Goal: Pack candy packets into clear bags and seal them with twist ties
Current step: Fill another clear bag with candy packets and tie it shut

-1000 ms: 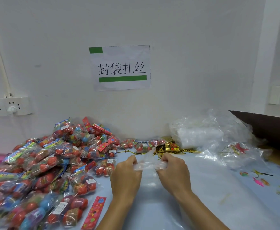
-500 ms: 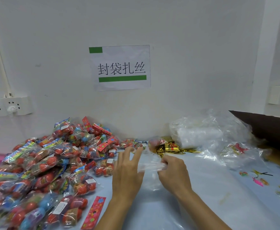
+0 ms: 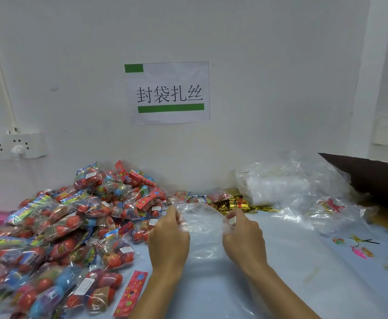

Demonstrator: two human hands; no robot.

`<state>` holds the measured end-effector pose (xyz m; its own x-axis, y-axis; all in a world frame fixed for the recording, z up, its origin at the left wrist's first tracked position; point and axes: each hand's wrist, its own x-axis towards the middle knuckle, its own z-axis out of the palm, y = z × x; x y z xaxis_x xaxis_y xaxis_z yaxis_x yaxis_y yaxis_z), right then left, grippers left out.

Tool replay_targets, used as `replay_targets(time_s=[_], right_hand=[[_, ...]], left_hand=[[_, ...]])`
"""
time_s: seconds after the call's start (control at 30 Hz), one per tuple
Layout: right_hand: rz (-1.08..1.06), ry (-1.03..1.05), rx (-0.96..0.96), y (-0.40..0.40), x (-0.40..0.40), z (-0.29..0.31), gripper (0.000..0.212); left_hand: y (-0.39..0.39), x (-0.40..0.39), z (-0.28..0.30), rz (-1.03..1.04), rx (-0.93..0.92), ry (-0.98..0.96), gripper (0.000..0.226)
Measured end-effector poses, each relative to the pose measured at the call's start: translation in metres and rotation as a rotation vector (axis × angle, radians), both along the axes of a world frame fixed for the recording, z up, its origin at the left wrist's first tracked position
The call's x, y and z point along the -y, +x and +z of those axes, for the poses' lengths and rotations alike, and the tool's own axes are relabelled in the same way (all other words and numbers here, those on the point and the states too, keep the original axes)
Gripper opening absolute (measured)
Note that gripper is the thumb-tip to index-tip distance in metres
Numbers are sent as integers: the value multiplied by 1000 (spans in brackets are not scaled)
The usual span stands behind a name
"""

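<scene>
A clear empty bag [image 3: 202,229] hangs between my hands above the pale blue table [image 3: 292,272]. My left hand [image 3: 169,240] pinches its left upper edge and my right hand [image 3: 243,238] pinches the right upper edge, stretching the mouth wide. A big heap of candy packets [image 3: 68,231] with red and blue sweets covers the table to the left. Gold twist ties [image 3: 236,204] lie in a bundle just beyond the bag.
A stack of clear bags [image 3: 280,187] sits at the back right by the wall. A brown cardboard box [image 3: 372,178] stands at the right edge. A loose red packet strip [image 3: 130,293] lies near my left forearm. Small scraps [image 3: 359,247] lie at the right.
My hands were close together on the bag's top. The left hand let go and spread its fingers, then took the left edge again, and both hands moved apart, pulling the bag's mouth wide.
</scene>
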<state>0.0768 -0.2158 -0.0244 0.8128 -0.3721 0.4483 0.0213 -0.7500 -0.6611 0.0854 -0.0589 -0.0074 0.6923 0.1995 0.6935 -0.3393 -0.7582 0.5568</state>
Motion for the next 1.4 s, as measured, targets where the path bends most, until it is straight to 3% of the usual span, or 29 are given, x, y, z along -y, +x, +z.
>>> replay_targets(time_s=[0.03,0.1,0.17,0.23,0.37,0.53,0.67,0.8,0.9,1.0,1.2,1.33,1.4], right_hand=[[18,11,9,0,0,-1,10],[44,31,17,-1,-1,-1,11],[61,52,17,-3,-3,2,24],[78,74,19,-5,-5,4,31],[120,60,31,-5,-9,3,24],[173,89,33,-6,-10,4,25],[95,-21,-30,-5,-11,2,22],[-39,-134,-97,-3,-8,-1,22],[-83,-129,-67,-4,-3,1,25],[-77,-136,-36,-5,-1,5,26],[88,-27,-1,-3,1,3,35],[123,-42,20,-2,-2,3,27],[102,-82,13,-2,-3,2,24]], left_hand=[[-1,1,0,-8,0,41,28],[-2,4,-1,-6,0,142,52],[-2,4,0,7,50,268,63],[-3,6,0,-22,74,328,46],[-4,9,-5,-88,-32,310,15],[-1,9,-5,-188,-92,229,18],[2,8,-8,-241,-111,206,34],[1,10,-8,-139,-103,237,34],[-3,10,-4,12,-32,250,35],[3,4,-9,135,-72,298,40],[5,4,-10,35,-53,332,51],[2,7,-8,-70,0,446,33],[0,9,-7,-131,-64,508,24]])
